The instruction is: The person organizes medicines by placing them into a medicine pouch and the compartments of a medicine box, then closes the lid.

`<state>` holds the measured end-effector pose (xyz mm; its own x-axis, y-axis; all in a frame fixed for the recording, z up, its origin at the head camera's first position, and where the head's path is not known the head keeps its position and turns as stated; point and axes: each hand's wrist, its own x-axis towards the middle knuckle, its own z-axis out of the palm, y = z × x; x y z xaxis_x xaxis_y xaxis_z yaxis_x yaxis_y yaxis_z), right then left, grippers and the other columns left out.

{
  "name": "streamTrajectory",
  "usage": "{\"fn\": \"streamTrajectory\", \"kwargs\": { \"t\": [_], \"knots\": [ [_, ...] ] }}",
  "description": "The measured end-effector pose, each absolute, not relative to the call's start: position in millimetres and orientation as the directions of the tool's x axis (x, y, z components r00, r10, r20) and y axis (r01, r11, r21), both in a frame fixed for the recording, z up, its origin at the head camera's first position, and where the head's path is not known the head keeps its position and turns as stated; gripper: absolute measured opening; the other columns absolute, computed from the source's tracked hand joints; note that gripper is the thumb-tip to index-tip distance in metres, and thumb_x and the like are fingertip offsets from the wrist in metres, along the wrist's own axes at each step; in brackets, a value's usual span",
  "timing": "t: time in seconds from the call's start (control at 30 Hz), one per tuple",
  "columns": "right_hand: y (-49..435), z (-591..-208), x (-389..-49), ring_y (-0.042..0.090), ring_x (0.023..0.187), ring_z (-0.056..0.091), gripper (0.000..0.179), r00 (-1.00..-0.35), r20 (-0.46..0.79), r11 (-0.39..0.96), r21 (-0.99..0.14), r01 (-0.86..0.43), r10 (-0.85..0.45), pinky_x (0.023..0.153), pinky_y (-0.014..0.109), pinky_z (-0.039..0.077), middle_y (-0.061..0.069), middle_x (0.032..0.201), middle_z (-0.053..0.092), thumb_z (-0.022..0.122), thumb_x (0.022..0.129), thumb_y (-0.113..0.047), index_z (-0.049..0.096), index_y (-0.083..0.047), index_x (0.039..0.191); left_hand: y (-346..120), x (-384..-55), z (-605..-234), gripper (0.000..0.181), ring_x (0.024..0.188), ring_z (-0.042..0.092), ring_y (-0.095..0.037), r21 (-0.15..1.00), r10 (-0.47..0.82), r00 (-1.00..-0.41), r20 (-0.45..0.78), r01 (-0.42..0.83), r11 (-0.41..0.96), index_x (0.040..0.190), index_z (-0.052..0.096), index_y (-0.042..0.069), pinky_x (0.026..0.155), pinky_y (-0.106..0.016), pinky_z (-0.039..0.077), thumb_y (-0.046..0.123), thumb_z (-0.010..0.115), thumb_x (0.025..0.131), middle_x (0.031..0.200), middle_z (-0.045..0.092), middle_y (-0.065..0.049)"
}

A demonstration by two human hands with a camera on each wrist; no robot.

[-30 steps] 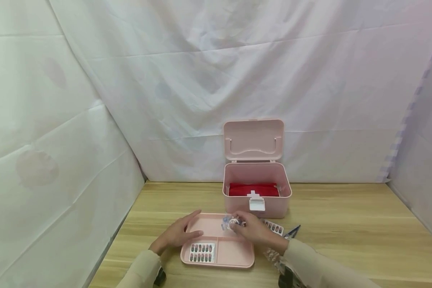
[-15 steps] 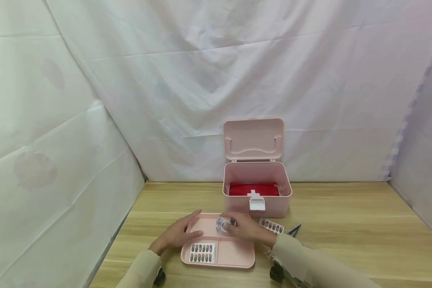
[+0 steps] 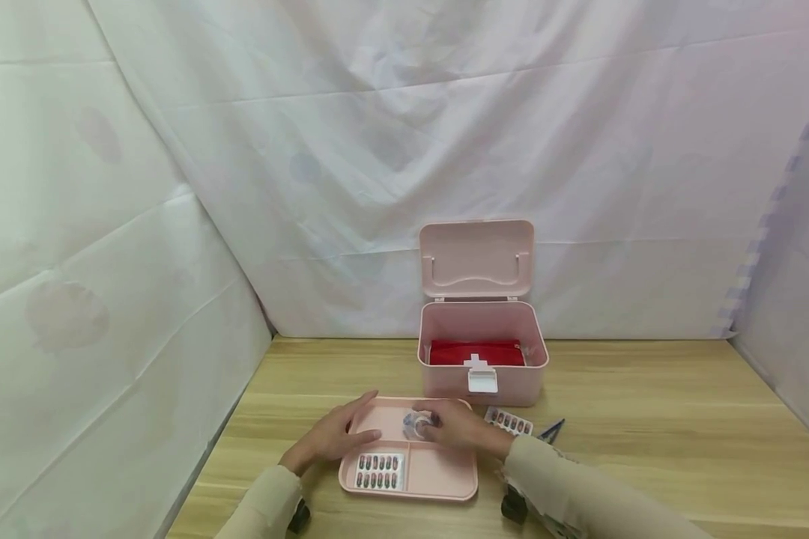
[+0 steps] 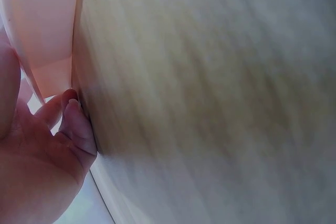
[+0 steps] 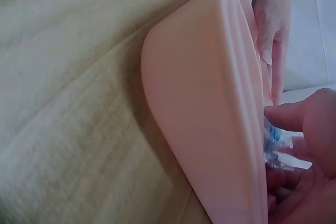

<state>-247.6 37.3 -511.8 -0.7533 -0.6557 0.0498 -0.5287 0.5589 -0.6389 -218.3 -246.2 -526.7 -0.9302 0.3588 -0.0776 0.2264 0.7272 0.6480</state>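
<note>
A shallow pink tray [image 3: 441,473] with divided compartments lies on the table. My left hand [image 3: 333,436] rests at its left rim, thumb and fingers extended; part of that hand [image 4: 47,156] shows beside the tray's wall in the left wrist view. Over the long back compartment, my right hand [image 3: 455,425] pinches a small clear plastic packet [image 3: 414,425] with blue print and something white and round in it. In the right wrist view the crinkled packet [image 5: 275,142] sits between thumb and fingers. A blister pack of capsules [image 3: 380,471] lies in the front left compartment.
Behind the tray stands a pink box [image 3: 438,385] with its lid up and a red pouch [image 3: 458,352] inside. Right of the tray lie another capsule blister pack [image 3: 512,421] and a thin dark blue item [image 3: 551,431], partly hidden by the sleeve. White cloth hangs behind.
My right hand has moved a little left with the packet, further over the back compartment, and is nearly still over the last half second. The left hand has stayed in place.
</note>
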Motion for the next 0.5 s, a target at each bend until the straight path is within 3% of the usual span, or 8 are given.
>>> {"fn": "streamTrajectory", "kwargs": {
  "t": [0.13,0.27,0.5],
  "knots": [
    [37.2,-511.6,-246.8,0.016,0.097,0.062,0.043,-0.751,0.082,0.588,-0.569,-0.575,-0.655,0.091,0.04,0.053,0.006,0.111,0.07,0.07,0.09,-0.017,0.063,-0.005,0.131,-245.1,-218.4,-526.0,0.08,0.138,0.042,-0.04,0.645,0.359,-0.93,-0.078,0.228,0.73,0.156,0.031,0.014,0.112,-0.06,0.032,0.049,0.065,0.092,0.152,0.041,-0.02],
    [39.6,-506.7,-244.0,0.026,0.107,0.063,0.046,-0.752,0.093,0.614,-0.517,-0.596,-0.652,0.096,0.044,0.051,0.011,0.117,0.068,0.071,0.088,-0.017,0.062,-0.003,0.131,-243.6,-217.0,-523.9,0.079,0.139,0.04,-0.041,0.65,0.338,-0.936,-0.094,0.2,0.733,0.156,0.032,0.018,0.112,-0.062,0.031,0.048,0.066,0.092,0.153,0.041,-0.018],
    [50.7,-495.7,-239.2,0.035,0.118,0.057,0.04,-0.753,0.144,0.609,-0.501,-0.615,-0.642,0.103,0.051,0.046,0.019,0.123,0.063,0.071,0.086,-0.013,0.065,0.002,0.124,-243.5,-215.4,-523.3,0.078,0.141,0.037,-0.04,0.661,0.316,-0.942,-0.11,0.168,0.731,0.156,0.032,0.02,0.113,-0.062,0.029,0.047,0.067,0.092,0.155,0.039,-0.015]
  ]
}}
